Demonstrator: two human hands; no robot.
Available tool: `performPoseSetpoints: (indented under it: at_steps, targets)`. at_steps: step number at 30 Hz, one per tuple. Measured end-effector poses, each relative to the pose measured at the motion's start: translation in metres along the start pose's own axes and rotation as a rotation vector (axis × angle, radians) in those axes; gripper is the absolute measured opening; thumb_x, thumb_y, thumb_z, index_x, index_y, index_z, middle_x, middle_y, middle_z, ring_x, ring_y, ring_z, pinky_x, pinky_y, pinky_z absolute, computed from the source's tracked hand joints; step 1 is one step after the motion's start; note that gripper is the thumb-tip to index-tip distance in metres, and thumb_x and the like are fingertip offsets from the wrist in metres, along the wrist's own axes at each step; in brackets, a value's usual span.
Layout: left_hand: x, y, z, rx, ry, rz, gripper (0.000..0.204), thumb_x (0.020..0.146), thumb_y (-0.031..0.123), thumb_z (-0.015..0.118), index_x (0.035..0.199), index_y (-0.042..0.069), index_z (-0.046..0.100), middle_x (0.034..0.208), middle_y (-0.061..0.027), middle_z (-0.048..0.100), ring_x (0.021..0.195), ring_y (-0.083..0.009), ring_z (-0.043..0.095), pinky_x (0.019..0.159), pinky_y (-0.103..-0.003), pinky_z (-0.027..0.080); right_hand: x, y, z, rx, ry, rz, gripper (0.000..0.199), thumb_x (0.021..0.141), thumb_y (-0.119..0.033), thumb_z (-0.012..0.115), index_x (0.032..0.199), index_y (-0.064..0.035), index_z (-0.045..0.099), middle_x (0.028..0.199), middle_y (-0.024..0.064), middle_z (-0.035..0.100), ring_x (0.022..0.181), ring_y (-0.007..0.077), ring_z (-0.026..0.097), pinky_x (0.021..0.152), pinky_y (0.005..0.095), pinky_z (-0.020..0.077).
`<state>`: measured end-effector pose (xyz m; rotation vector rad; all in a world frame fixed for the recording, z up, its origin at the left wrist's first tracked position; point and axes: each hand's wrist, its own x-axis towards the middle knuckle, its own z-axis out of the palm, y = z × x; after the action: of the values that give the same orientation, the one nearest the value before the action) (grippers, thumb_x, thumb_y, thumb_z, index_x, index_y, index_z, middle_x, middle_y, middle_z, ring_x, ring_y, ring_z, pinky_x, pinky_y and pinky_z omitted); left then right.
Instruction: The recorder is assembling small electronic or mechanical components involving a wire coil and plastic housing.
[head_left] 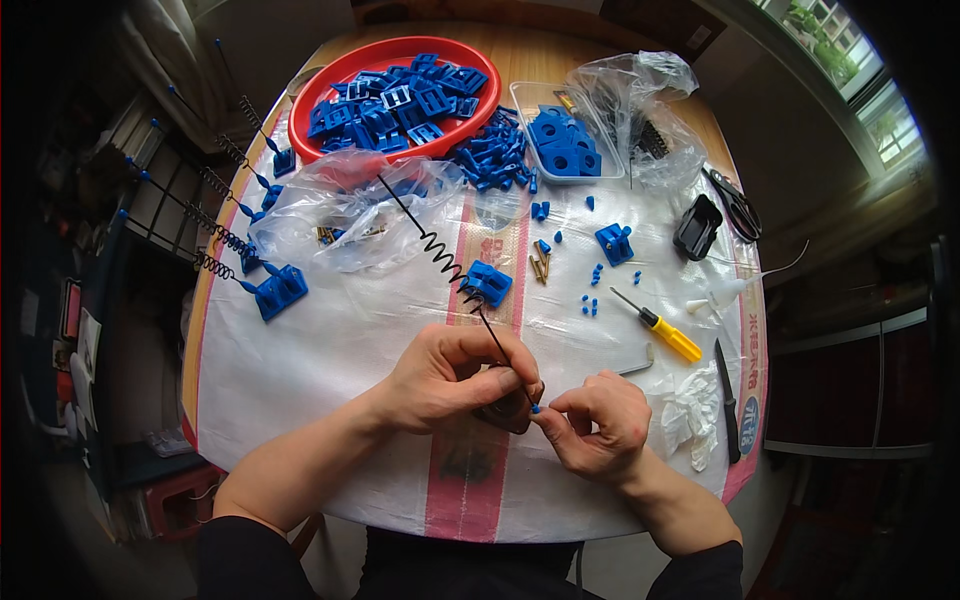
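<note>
Near edge of desk [330, 340]: left hand [450, 380] closed round a black spring rod [450, 265]; right hand [595, 425] pinching a small blue cap [536, 409] at the rod's near tip | middle: blue bracket [488, 282] on the rod; yellow screwdriver [660, 327] to the right | far: red bowl [392, 92] of blue parts

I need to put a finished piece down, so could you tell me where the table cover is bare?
Bare cover lies left of the left hand, below the blue block. The strip between the coiled wire and yellow screwdriver holds only scattered bits. It is crowded around the red bowl and plastic bags.
</note>
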<state>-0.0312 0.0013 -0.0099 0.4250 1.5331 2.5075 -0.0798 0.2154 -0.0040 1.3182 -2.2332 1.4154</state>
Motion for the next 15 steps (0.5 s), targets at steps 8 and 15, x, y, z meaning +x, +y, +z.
performPoseSetpoints:
  at_steps: [8,15]
  targets:
    - [0.001,-0.0016,-0.0014,0.032,0.003,0.021,0.013,0.097,0.006,0.055,0.103,-0.001,0.063,0.095,-0.0054,0.065,0.089,-0.0098,0.061,0.08,-0.026,0.05,0.0,-0.0005,0.0007,0.007,0.013,0.02,0.019,0.068,-0.011,0.084,0.074,-0.0114,0.065,0.051,-0.003,0.044,0.041,0.0132,0.043,0.045,0.0293,0.0307]
    - [0.001,-0.0014,-0.0016,0.036,0.003,0.014,0.013,0.097,0.006,0.055,0.103,-0.001,0.063,0.095,-0.0053,0.066,0.089,-0.01,0.062,0.08,-0.026,0.051,-0.0003,0.0004,0.0007,0.0,0.012,0.007,0.019,0.069,-0.011,0.083,0.076,-0.0111,0.066,0.052,-0.0029,0.045,0.042,0.0131,0.043,0.045,0.0292,0.0311]
